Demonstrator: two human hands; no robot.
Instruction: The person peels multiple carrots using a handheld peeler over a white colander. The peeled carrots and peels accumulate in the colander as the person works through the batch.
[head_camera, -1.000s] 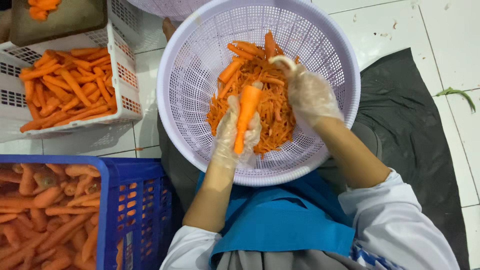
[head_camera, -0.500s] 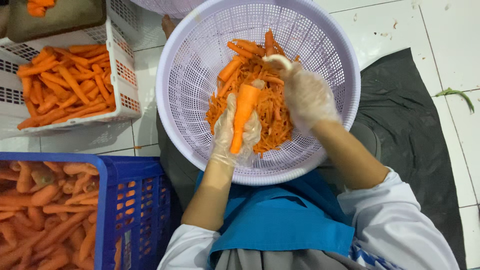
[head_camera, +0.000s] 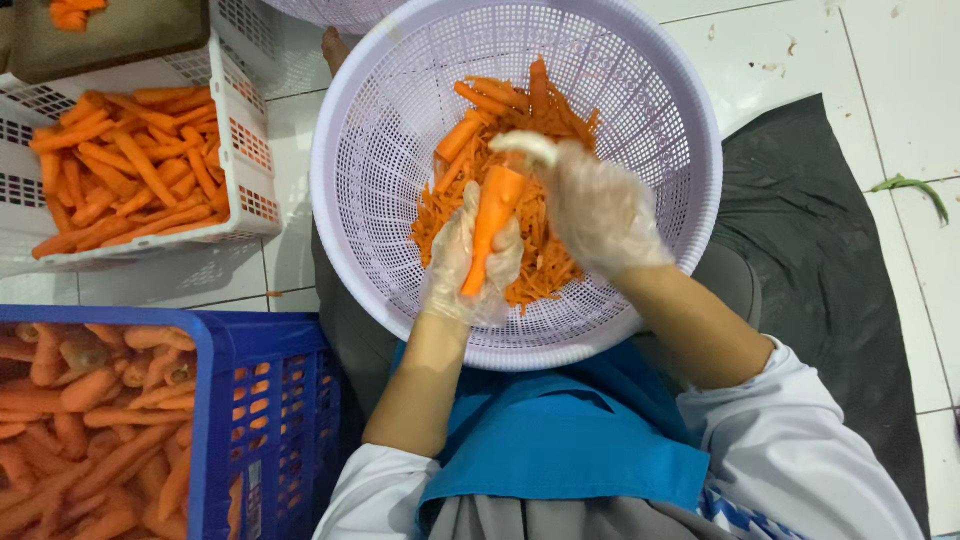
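Note:
My left hand, in a clear plastic glove, grips an orange carrot held upright over a round pale-lilac perforated basket. My right hand, also gloved, holds a white peeler against the carrot's top end. Under both hands the basket holds a heap of carrot peelings and a few whole carrots. The basket rests on my lap over a blue apron.
A white slotted crate of peeled carrots stands at the upper left. A blue crate of unpeeled carrots sits at the lower left. A black mat lies on the white tiled floor at right, with a green scrap nearby.
The right hand with the peeler has shifted slightly along the carrot's top end. The left hand keeps the carrot in nearly the same place.

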